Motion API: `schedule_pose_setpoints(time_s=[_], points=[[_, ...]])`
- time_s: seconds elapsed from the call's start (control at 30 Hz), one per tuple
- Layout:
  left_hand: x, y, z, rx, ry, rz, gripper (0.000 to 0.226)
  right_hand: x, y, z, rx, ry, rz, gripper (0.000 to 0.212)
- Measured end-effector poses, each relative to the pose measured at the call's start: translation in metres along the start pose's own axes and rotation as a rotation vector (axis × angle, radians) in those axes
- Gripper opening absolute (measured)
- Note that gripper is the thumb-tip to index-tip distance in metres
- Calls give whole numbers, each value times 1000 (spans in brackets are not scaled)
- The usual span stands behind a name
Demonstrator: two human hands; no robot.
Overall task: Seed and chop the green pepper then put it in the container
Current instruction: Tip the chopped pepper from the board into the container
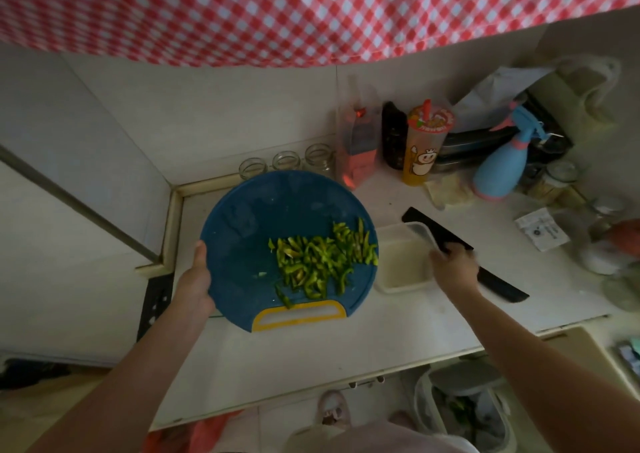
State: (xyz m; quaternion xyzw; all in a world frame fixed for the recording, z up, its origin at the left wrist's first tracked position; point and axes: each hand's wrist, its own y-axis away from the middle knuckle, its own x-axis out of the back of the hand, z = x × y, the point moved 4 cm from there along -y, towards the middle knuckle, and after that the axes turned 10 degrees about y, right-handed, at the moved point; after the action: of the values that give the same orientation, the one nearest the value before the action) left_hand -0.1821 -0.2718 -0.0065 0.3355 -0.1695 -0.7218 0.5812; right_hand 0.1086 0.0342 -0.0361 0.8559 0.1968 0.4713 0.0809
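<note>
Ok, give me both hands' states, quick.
Left hand: grips the blue cutting board by its edge.
Right hand: grips the black knife.

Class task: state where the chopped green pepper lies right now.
In the head view, the chopped green pepper lies on the right half of the blue cutting board, just left of the container.

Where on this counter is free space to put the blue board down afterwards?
Bare counter runs along the near edge, in front of the blue board and the container. A smaller patch lies between the container and the orange cup. The back right is crowded: spray bottle, jars.
</note>
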Motion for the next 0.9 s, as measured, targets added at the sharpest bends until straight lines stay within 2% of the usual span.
schedule_pose_setpoints(time_s=[0.1, 0.17, 0.23, 0.3, 0.4, 0.5, 0.63, 0.9], points=[[-3, 0, -6, 23, 38, -16, 55, 15, 33, -50, 381, 25, 275, 46], [-11, 3, -14, 37, 65, -48, 50, 10, 72, -95, 653, 0, 254, 52], [-20, 6, -21, 49, 86, -64, 50, -15, 108, -127, 884, 106, 183, 68], [-27, 8, -29, 80, 107, -73, 55, -45, 134, -142, 1054, 263, 220, 81], [-29, 8, -38, 83, 121, -14, 54, -67, 143, -141, 1059, 398, 354, 78], [-23, 7, -42, 22, 88, 35, 42, -66, 131, -128, 959, 361, 429, 54], [-14, 7, -49, 15, 77, 28, 52, -62, 112, -108, 960, 266, 471, 24], [-20, 9, -59, 45, 94, 37, 59, -52, 82, -82, 977, 254, 436, 21]])
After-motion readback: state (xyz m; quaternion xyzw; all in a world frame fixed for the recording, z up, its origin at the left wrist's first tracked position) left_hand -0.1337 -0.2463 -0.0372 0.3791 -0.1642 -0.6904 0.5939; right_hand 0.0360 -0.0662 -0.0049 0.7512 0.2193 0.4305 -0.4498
